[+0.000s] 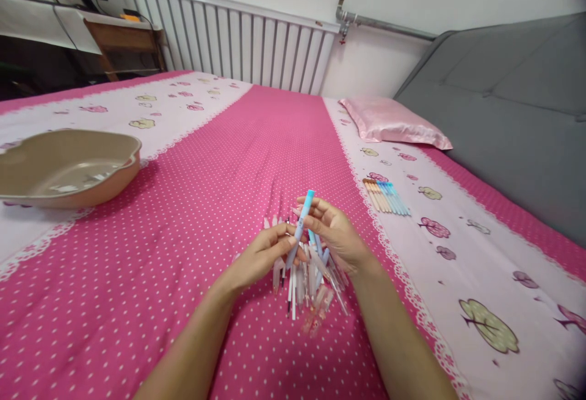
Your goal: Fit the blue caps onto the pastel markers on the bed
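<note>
Both of my hands meet over a loose pile of pens on the pink dotted bedspread. They hold one blue pen that stands tilted, its blue cap pointing up. My left hand pinches the pen's lower part between thumb and fingers. My right hand curls its fingers round the upper part near the cap. The pile under my hands holds several white, blue and pinkish pens, partly hidden by my fingers.
A neat row of several orange and blue pens lies to the right on the pale patterned strip. A beige plastic basin sits at the left. A pink pillow lies by the grey headboard. A white radiator lines the far wall.
</note>
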`<action>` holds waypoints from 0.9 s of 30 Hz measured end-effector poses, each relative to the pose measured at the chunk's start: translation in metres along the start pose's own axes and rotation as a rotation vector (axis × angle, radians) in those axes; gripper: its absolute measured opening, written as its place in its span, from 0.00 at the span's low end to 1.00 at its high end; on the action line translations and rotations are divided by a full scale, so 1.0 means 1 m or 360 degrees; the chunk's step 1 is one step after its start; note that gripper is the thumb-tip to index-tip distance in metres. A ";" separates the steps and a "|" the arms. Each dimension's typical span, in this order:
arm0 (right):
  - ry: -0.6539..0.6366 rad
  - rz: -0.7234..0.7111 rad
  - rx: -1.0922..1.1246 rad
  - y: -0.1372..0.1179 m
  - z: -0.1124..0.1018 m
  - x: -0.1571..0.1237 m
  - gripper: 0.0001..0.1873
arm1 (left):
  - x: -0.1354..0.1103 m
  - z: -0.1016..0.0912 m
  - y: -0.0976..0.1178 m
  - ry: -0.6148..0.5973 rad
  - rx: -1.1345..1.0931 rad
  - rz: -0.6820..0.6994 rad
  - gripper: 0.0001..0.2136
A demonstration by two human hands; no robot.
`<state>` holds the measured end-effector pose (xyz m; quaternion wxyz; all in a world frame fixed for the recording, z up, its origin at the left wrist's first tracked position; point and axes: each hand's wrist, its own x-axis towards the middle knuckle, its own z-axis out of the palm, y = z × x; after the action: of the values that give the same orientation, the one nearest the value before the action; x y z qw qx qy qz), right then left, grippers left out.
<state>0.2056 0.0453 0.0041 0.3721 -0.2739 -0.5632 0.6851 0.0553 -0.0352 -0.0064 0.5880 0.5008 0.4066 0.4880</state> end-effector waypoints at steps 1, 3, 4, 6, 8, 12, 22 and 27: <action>-0.0026 0.0007 0.0021 -0.002 0.000 -0.001 0.23 | 0.000 0.000 -0.001 -0.0002 -0.0025 0.0005 0.11; -0.0117 0.0048 0.0083 -0.005 0.002 -0.002 0.23 | 0.000 -0.001 -0.002 -0.0009 -0.0064 0.0018 0.10; -0.0161 0.0074 0.0117 -0.006 0.002 -0.003 0.23 | 0.000 -0.001 -0.003 -0.0010 -0.0072 0.0025 0.10; -0.0210 0.0119 0.0165 -0.008 0.002 -0.003 0.25 | 0.001 -0.002 -0.004 -0.0009 -0.0064 0.0031 0.10; -0.0214 0.0137 0.0188 -0.008 0.002 -0.003 0.25 | 0.001 -0.002 -0.005 -0.0015 -0.0050 0.0033 0.10; -0.0196 0.0109 0.0174 -0.004 0.000 -0.002 0.25 | 0.001 -0.002 -0.004 -0.0019 -0.0028 0.0038 0.09; -0.0128 0.0029 0.0043 0.003 -0.001 0.000 0.23 | 0.000 0.001 0.002 -0.0028 0.0061 -0.0005 0.13; -0.0143 0.0007 0.0057 0.001 -0.001 -0.002 0.24 | 0.000 0.000 0.000 -0.0039 0.0037 0.0028 0.13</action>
<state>0.2073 0.0446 0.0033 0.3498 -0.2374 -0.5662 0.7076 0.0557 -0.0355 -0.0061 0.5826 0.5172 0.4006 0.4823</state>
